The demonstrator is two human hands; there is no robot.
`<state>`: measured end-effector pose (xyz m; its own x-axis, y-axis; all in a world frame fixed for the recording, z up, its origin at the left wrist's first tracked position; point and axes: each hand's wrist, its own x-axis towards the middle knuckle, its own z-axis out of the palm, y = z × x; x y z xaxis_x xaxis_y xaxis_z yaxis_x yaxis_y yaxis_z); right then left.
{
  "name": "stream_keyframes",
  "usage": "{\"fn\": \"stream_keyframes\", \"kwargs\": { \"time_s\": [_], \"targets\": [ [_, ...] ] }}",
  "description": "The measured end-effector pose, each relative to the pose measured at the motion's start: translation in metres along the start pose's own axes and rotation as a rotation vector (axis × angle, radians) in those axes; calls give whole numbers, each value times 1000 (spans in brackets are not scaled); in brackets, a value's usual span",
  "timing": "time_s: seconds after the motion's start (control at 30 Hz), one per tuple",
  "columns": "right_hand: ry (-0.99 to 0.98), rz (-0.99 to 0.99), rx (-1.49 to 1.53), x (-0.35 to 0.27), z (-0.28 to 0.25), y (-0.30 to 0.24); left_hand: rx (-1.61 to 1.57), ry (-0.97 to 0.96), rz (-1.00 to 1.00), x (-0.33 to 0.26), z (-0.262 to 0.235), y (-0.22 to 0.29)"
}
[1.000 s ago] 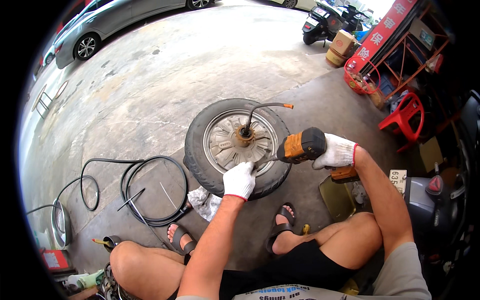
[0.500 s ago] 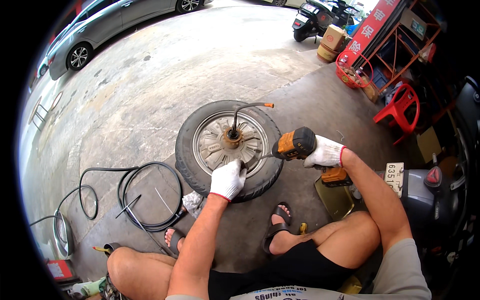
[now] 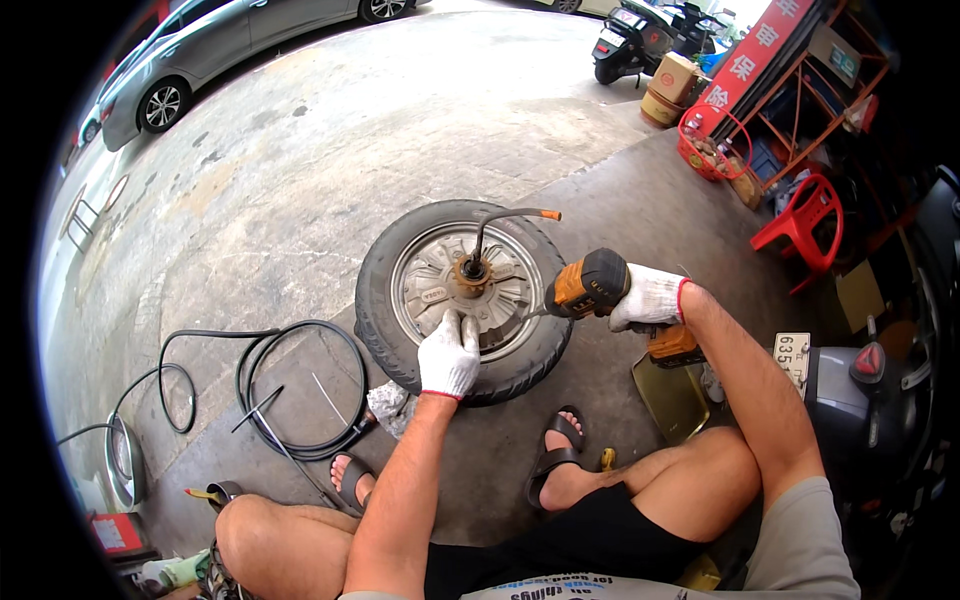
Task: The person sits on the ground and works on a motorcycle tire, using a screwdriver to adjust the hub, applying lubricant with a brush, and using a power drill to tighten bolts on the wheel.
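Note:
A scooter wheel (image 3: 378,300) with a black tyre lies flat on the ground before me. Out of its metal hub (image 3: 425,272) rises an axle with a dark cable (image 3: 483,228) that bends right to an orange end. My left hand (image 3: 450,358), in a white glove, rests at the near part of the hub with its fingers drawn together; whatever they pinch, if anything, is hidden. In my gloved right hand (image 3: 648,296) is an orange and black cordless drill (image 3: 590,283). Its bit points left, over the right side of the wheel.
A coiled black hose (image 3: 243,380) lies on the left, with a crumpled whitish rag (image 3: 390,405) by the tyre. To the right are a gold-coloured tray (image 3: 668,400), a grey scooter (image 3: 840,385) and a red chair (image 3: 812,232). A silver car (image 3: 215,50) stands far left.
My left hand has moved off the drill bit's tip, up and to the left over the hub. The drill has stayed nearly in place in my right hand.

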<state>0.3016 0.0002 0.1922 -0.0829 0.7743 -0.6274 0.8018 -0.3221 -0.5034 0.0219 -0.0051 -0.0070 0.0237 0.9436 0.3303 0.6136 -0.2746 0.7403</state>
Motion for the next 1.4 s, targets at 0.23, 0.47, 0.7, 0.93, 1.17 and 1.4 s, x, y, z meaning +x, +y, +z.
{"fn": "stream_keyframes", "kwargs": {
  "time_s": [0.23,0.47,0.7,0.93,1.17,1.4],
  "targets": [
    [-148,36,-460,28,-30,-54,-100,38,-128,4,-2,8],
    [-175,26,-544,45,-32,-53,-118,62,-178,4,-1,4],
    [-122,-147,-566,38,-31,-35,-111,54,-134,7,2,5],
    [-105,-135,-546,34,-28,-44,-119,47,-151,6,0,4],
    [-130,-100,-496,39,-28,-41,-126,53,-196,7,-1,6],
    [-137,-93,-507,35,-26,-51,-124,76,-213,7,1,-1]
  ]
}}
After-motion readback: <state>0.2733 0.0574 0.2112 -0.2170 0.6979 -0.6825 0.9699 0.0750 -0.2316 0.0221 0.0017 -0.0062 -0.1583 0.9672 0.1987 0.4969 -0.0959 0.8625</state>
